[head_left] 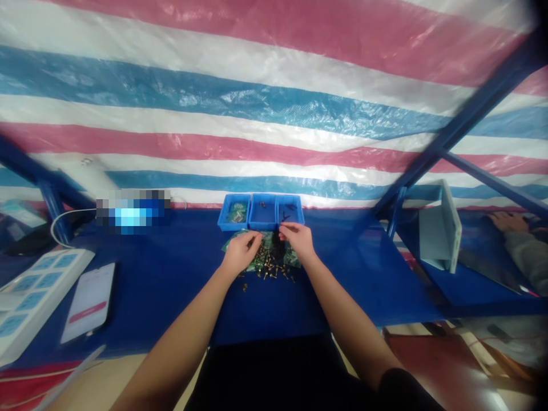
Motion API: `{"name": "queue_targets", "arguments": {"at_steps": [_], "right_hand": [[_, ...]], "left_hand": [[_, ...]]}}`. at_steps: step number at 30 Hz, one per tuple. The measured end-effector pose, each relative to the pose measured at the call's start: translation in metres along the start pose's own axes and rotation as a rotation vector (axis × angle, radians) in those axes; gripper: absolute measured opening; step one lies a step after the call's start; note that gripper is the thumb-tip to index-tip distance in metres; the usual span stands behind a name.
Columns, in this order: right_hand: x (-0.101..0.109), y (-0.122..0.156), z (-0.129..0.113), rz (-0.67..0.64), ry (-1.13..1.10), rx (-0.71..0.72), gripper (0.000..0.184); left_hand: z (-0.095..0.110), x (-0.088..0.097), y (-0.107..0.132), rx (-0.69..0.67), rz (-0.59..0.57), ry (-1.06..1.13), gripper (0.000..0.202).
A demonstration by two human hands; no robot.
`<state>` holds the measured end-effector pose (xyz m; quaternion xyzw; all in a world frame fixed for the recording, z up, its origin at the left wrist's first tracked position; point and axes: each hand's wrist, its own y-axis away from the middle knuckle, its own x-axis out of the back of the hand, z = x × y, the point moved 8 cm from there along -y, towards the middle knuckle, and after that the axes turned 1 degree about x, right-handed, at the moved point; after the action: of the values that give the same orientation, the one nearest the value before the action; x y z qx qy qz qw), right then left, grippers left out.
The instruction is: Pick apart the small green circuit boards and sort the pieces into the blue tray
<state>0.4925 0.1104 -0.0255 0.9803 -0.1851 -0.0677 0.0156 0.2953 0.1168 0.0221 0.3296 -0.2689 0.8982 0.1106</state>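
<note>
My left hand (242, 249) and my right hand (299, 240) reach over a heap of small brass and dark parts (269, 264) lying on a green mat on the blue table (180, 285). Both hands have their fingers pinched together above the heap; what they hold is too small to make out. Just behind the hands stand three small blue bins (261, 211) in a row, each with a few small pieces inside.
A phone (89, 301) and a white power strip (29, 297) lie at the left. A white cable (64, 220) runs at the back left. Another person's hand (507, 220) rests at the far right, beyond a grey stand (443, 228). A striped tarp hangs behind.
</note>
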Motion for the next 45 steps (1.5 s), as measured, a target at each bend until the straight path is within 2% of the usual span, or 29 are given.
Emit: {"name": "queue_targets", "arguments": {"at_steps": [3, 5, 8, 10, 13, 16, 19, 21, 28, 40, 45], "right_hand": [[0.000, -0.003, 0.002, 0.016, -0.227, -0.034, 0.039], [-0.002, -0.006, -0.001, -0.007, -0.350, -0.008, 0.044], [-0.001, -0.009, -0.009, -0.038, -0.387, 0.080, 0.044], [0.002, -0.009, -0.012, -0.045, -0.245, 0.140, 0.034], [0.001, -0.005, -0.019, -0.078, 0.166, 0.281, 0.022], [-0.019, 0.011, -0.030, -0.226, 0.550, 0.499, 0.017], [-0.042, 0.030, -0.035, -0.404, 0.738, 0.663, 0.018], [-0.052, 0.038, -0.035, -0.464, 0.804, 0.716, 0.017], [-0.064, 0.044, -0.023, -0.622, 0.937, 0.740, 0.013], [-0.063, 0.043, -0.017, -0.630, 0.968, 0.729, 0.013], [-0.061, 0.040, -0.016, -0.620, 0.966, 0.730, 0.020]], "left_hand": [[0.000, 0.000, 0.000, -0.006, 0.011, 0.005, 0.028], [0.000, 0.000, 0.000, -0.007, 0.015, 0.007, 0.027], [0.000, 0.000, 0.000, -0.014, 0.014, 0.003, 0.027], [0.000, 0.000, 0.000, -0.020, 0.015, -0.002, 0.027], [0.001, 0.001, 0.000, -0.021, 0.016, -0.013, 0.028], [0.002, 0.003, 0.000, -0.023, 0.020, -0.031, 0.028], [0.002, 0.006, -0.001, -0.022, 0.046, -0.052, 0.030], [0.001, 0.009, -0.001, -0.012, 0.065, -0.060, 0.032], [-0.001, 0.008, 0.000, 0.012, 0.063, -0.065, 0.031], [-0.001, 0.005, 0.000, 0.009, 0.043, -0.060, 0.028], [-0.002, 0.005, 0.000, 0.009, 0.042, -0.066, 0.029]]}}
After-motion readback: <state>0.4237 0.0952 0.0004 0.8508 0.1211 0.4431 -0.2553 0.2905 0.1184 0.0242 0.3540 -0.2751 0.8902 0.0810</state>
